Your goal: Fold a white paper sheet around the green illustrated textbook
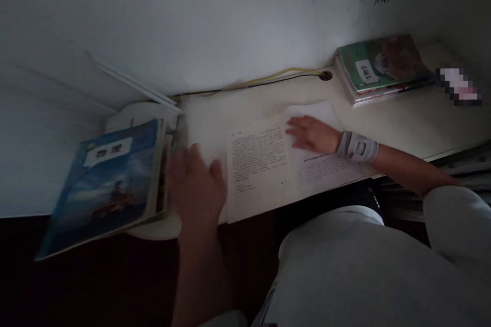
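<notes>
Near the front edge of the pale counter point(402, 125), an open book point(259, 166) is lying with its printed pages facing up. The right hand point(316, 135) is reaching over its right page, palm down with fingers spread, and a grey wristband point(358, 146) is circling that wrist. Blurred, the left hand point(197, 181) is hanging open, thumb apart from the fingers, between the open book and a blue book point(111, 179); whether it is touching the latter, I cannot tell. Toward the right, a green book point(383, 64) is topping a stack, and a yellow cable point(284, 71) is running along the wall.
</notes>
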The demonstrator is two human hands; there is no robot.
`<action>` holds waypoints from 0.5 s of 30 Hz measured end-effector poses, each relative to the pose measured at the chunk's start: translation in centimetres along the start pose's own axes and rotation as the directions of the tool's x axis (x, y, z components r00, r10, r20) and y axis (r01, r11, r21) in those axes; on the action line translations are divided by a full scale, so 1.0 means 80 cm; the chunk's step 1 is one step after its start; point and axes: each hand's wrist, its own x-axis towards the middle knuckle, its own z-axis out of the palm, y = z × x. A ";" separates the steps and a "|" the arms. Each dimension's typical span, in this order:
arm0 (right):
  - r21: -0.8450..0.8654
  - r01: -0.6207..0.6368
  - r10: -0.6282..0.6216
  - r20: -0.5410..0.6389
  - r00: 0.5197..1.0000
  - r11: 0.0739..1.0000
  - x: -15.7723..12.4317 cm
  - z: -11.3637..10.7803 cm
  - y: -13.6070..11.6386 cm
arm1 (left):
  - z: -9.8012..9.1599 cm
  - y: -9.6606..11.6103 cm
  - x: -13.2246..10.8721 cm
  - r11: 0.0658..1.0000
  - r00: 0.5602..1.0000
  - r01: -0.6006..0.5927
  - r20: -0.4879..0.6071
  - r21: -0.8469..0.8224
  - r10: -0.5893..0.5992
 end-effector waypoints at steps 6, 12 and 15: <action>-0.087 -0.510 0.515 0.039 0.856 0.856 -0.019 -0.010 0.108 | 0.058 0.115 0.075 0.884 0.849 -0.300 0.322 -0.359 0.419; -0.151 -0.505 0.517 0.050 0.855 0.850 -0.044 0.006 0.123 | 0.113 0.181 0.106 0.898 0.780 -0.382 0.445 -0.218 0.440; -0.111 -0.512 0.518 0.023 0.855 0.852 -0.044 0.009 0.125 | 0.118 0.186 0.100 0.881 0.772 -0.441 0.428 -0.171 0.469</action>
